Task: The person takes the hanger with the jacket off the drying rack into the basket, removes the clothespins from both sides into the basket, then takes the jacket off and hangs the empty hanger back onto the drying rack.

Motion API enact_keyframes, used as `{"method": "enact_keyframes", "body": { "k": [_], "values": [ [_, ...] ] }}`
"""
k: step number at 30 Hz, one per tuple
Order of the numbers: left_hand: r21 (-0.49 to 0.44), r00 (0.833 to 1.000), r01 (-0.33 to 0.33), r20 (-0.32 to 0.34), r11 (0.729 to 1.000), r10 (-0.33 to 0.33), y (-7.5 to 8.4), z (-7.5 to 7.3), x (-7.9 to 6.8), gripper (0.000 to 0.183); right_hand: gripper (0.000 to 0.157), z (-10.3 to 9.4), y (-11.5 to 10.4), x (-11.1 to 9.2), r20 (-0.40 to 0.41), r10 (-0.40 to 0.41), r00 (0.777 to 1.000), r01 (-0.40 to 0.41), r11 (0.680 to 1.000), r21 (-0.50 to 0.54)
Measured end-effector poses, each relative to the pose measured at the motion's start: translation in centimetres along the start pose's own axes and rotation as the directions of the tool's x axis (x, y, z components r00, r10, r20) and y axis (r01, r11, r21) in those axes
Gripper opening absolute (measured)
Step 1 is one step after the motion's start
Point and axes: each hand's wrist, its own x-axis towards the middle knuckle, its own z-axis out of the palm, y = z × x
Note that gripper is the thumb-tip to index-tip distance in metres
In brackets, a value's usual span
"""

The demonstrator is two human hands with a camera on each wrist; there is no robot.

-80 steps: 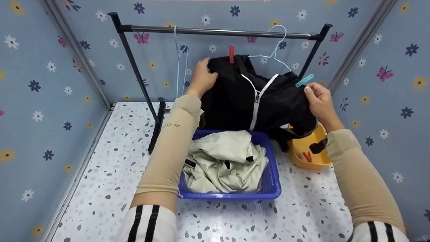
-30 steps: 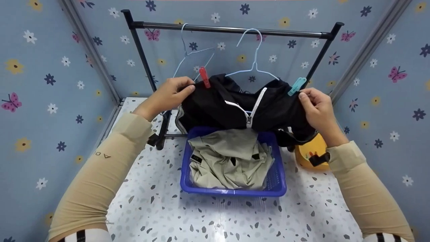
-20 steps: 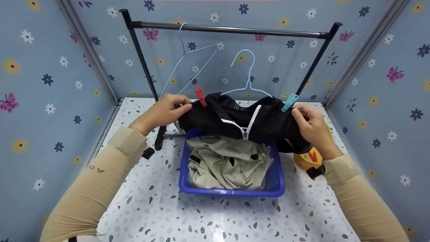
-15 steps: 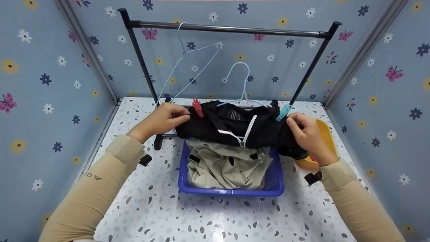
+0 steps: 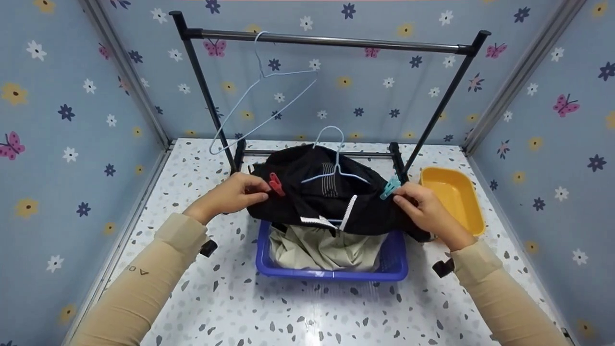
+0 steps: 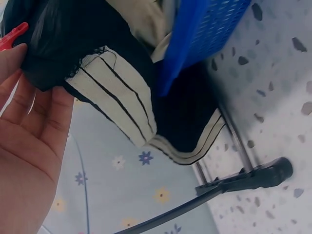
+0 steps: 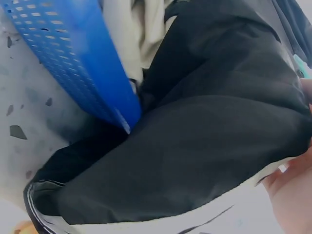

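A black zip jacket (image 5: 370,218) with a white zipper is on a light blue wire hanger (image 5: 338,161), its hook free above the collar. My left hand (image 5: 230,194) pinches the left shoulder beside a red clothespin (image 5: 276,184). At the other shoulder, my right hand (image 5: 427,206) pinches the fabric next to a teal clothespin (image 5: 390,186). The jacket covers the back of a blue basket (image 5: 331,275) holding a light beige garment (image 5: 326,250). In the left wrist view, a white striped band (image 6: 119,100) runs along the jacket; the right wrist view shows its black cloth (image 7: 195,146).
Behind stands a black clothes rack (image 5: 360,43), with a second wire hanger (image 5: 262,76) hanging at the left of its bar. A yellow container (image 5: 454,192) sits to the right. Flower-patterned walls (image 5: 62,178) enclose the speckled surface (image 5: 230,307).
Both hands have brought the jacket and its hanger down from near the bar, toward me and over the basket. The hanger's hook has moved away from the bar. The other hanger has swung.
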Motion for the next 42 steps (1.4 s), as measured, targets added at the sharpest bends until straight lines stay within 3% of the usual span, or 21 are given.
{"method": "enact_keyframes", "body": {
  "k": [10,16,24,29,36,42],
  "values": [
    [-0.023,0.999,0.015,0.038,1.0,-0.014,-1.3,2.2,-0.6,0.015,0.014,1.0,0.6,-1.2,0.043,0.051,0.998,-0.05,0.999,-0.015],
    [-0.003,1.0,-0.009,0.013,1.0,0.009,-1.9,3.0,-0.7,0.013,0.014,1.2,0.3,-1.7,0.067,0.168,0.984,-0.168,0.986,0.003],
    [0.041,0.999,-0.01,0.031,0.999,0.009,-2.0,3.3,-0.7,0.01,0.041,1.2,-0.3,-1.1,0.087,0.298,0.95,-0.308,0.944,0.123],
    [0.045,0.999,0.002,0.049,0.999,-0.004,-2.2,3.2,-0.9,0.011,0.032,1.4,-0.6,-0.5,0.069,0.363,0.929,-0.37,0.915,0.16],
    [0.003,0.998,0.013,0.064,1.0,-0.013,-2.4,3.1,-1.0,0.01,0.023,1.7,-1.1,-0.1,0.038,0.384,0.923,-0.383,0.901,0.204],
    [-0.023,0.996,0.039,0.079,0.999,-0.037,-2.5,3.1,-1.0,0.012,0.022,1.3,-1.5,-0.1,0.05,0.44,0.897,-0.434,0.851,0.297]
  ]
}}
